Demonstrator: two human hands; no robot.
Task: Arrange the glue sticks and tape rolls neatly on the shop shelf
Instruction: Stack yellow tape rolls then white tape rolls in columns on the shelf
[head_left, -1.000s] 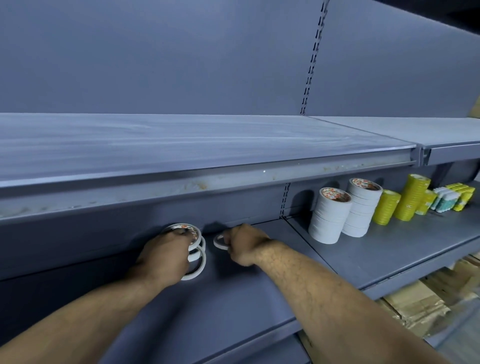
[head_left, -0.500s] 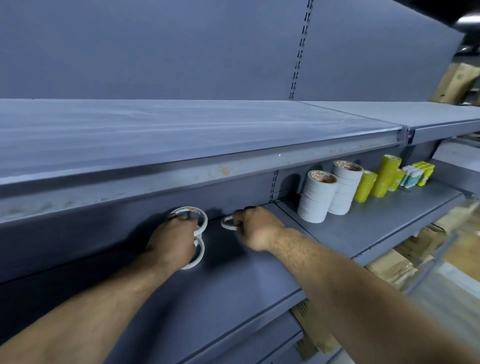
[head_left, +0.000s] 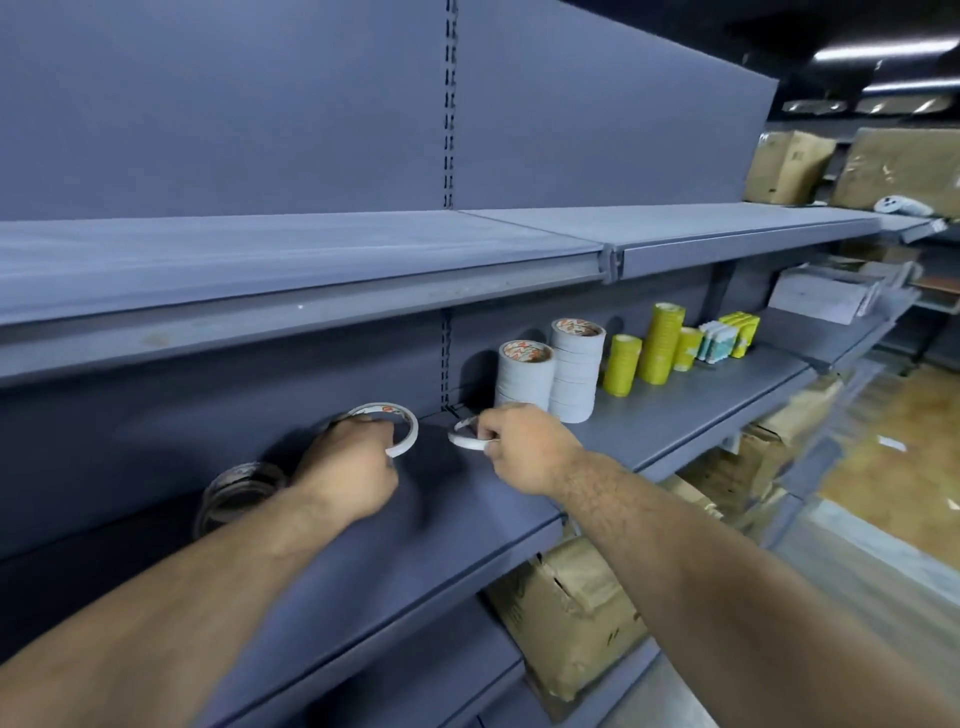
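Head: left hand (head_left: 348, 467) grips tape roll (head_left: 408, 418), right hand (head_left: 524, 447) pinches thinner roll (head_left: 461, 440)

We read no legible text; the orange-red print on the top labels of the white tape stacks (head_left: 524, 379), right of centre, is too blurred.

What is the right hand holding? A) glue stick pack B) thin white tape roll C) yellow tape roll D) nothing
B: the right hand pinches a thin white tape roll over the shelf; the yellow tape stacks stand untouched farther right. The left hand grips a second white roll.
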